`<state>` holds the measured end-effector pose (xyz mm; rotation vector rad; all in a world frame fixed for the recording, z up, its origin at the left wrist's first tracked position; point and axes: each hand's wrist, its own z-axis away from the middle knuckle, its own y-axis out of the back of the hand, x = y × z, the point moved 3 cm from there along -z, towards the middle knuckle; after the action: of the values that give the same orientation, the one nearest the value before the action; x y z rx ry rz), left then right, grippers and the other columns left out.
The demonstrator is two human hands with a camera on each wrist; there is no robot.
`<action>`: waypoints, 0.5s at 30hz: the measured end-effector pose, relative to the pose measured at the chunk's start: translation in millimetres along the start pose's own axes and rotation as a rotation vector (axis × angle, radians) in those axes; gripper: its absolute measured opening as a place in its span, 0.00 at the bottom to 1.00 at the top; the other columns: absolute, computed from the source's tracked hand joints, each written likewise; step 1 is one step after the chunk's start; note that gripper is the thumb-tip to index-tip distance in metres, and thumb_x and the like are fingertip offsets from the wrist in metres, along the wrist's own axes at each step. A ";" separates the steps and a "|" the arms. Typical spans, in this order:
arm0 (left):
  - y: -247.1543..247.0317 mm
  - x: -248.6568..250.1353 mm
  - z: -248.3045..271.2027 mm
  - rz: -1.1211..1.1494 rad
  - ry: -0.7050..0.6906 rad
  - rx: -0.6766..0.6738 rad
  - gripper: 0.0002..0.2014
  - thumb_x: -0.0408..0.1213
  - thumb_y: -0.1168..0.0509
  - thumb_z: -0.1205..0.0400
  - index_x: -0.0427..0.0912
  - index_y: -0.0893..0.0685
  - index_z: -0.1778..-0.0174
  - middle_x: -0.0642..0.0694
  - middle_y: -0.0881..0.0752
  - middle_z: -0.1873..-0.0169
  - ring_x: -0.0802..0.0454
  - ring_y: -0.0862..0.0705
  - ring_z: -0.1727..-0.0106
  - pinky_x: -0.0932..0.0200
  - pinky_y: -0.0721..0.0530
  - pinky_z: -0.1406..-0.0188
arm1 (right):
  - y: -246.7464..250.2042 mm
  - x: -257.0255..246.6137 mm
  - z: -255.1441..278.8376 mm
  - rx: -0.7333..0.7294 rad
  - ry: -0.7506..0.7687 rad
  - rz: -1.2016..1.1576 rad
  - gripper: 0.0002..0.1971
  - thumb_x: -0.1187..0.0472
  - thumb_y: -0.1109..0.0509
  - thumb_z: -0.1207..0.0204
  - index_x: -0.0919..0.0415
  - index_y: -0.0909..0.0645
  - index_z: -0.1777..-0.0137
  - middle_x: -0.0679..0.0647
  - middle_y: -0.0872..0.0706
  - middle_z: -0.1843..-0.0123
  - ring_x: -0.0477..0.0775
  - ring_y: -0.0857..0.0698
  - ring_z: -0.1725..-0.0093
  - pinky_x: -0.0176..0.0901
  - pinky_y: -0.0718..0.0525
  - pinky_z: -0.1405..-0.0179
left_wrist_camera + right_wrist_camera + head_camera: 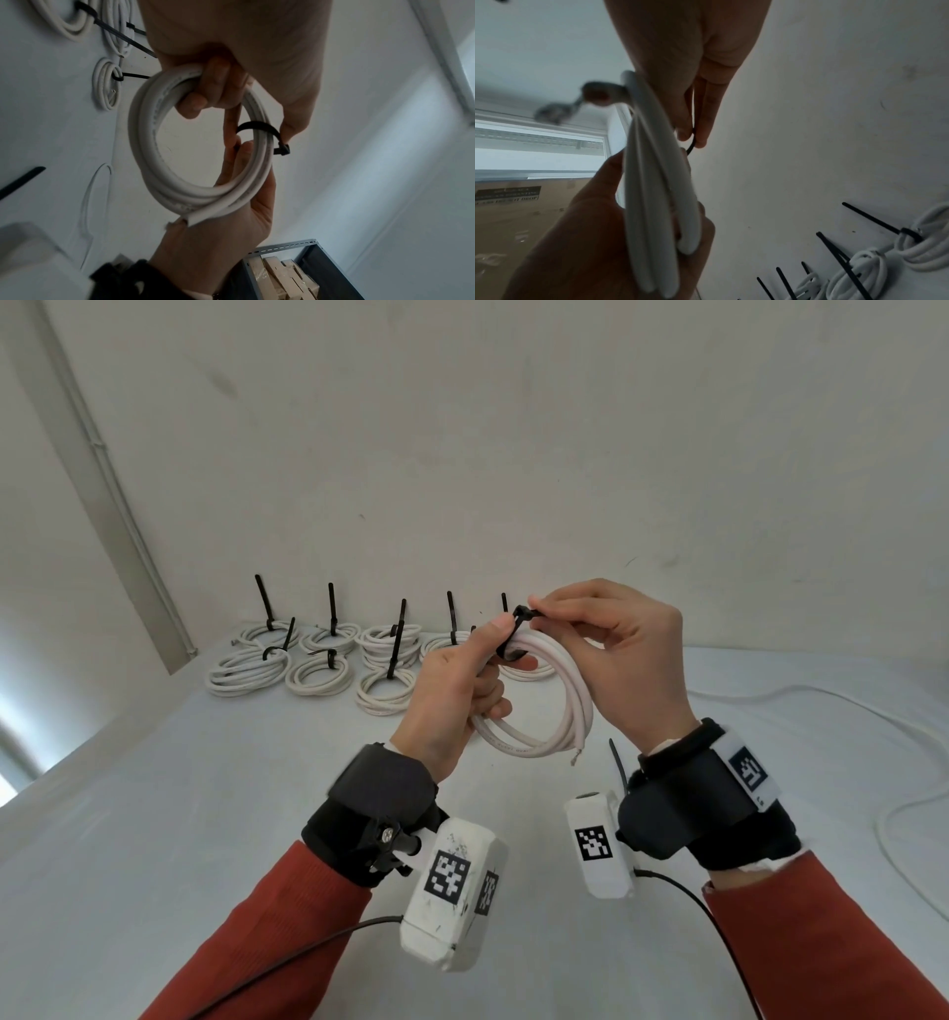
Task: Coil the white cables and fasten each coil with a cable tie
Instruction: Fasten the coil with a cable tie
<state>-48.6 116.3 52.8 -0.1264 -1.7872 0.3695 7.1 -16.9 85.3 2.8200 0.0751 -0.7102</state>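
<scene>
Coil: we hold the coil (570, 711) in the air at frame centre, our left hand (452, 690) curled through the ring.
Tie: the black cable tie (519, 616) wraps the bundle at its top; our right hand (626, 654) pinches it there, with the left thumb beside it.
Hands: close together, both gripping.
Unclear: we cannot tell whether the tail is through the head.
Doing it well: we should keep the turns stacked and pull the tail straight until snug, leaving no strand outside.
Finished coils (318, 680): centre left.

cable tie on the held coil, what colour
Black. The cable tie shows best in the left wrist view.
</scene>
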 end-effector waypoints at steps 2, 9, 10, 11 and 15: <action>-0.1 1.3 1.0 -0.009 -0.016 0.012 0.19 0.57 0.31 0.33 0.43 0.13 0.72 0.41 0.50 0.72 0.56 0.45 0.82 0.57 0.39 0.73 | -0.3 1.9 -0.5 -0.031 -0.016 -0.005 0.14 0.71 0.23 0.29 0.59 0.13 0.44 0.55 0.15 0.53 0.50 0.11 0.56 0.43 0.11 0.52; -1.7 3.3 2.2 -0.066 -0.042 0.018 0.18 0.57 0.31 0.32 0.44 0.11 0.72 0.42 0.49 0.74 0.56 0.44 0.82 0.57 0.38 0.72 | 1.1 -0.6 0.1 0.009 -0.004 -0.007 0.13 0.70 0.21 0.31 0.61 0.12 0.46 0.58 0.16 0.59 0.52 0.15 0.59 0.42 0.14 0.55; -1.9 3.3 2.1 -0.069 -0.042 0.022 0.18 0.55 0.31 0.30 0.43 0.11 0.71 0.44 0.48 0.76 0.56 0.44 0.82 0.57 0.38 0.72 | 1.4 -1.8 0.4 0.025 -0.003 -0.012 0.13 0.70 0.21 0.31 0.61 0.12 0.47 0.58 0.16 0.61 0.52 0.15 0.60 0.42 0.14 0.57; -2.2 3.1 1.9 -0.071 -0.042 0.030 0.18 0.53 0.32 0.28 0.41 0.11 0.70 0.47 0.47 0.79 0.56 0.44 0.82 0.58 0.37 0.73 | 1.7 -3.2 0.6 0.043 -0.003 -0.014 0.12 0.69 0.20 0.32 0.61 0.12 0.48 0.58 0.16 0.62 0.53 0.15 0.61 0.44 0.14 0.58; -1.1 0.6 0.9 -0.075 -0.052 0.078 0.19 0.50 0.36 0.27 0.36 0.16 0.69 0.54 0.41 0.85 0.56 0.43 0.82 0.60 0.36 0.76 | 0.5 -11.7 1.3 0.034 0.041 0.001 0.10 0.67 0.19 0.32 0.60 0.11 0.51 0.58 0.15 0.64 0.55 0.14 0.63 0.48 0.15 0.61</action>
<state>-49.5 115.3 53.5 0.0051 -1.8203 0.3908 -3.8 -17.6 89.9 2.8673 0.0697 -0.6601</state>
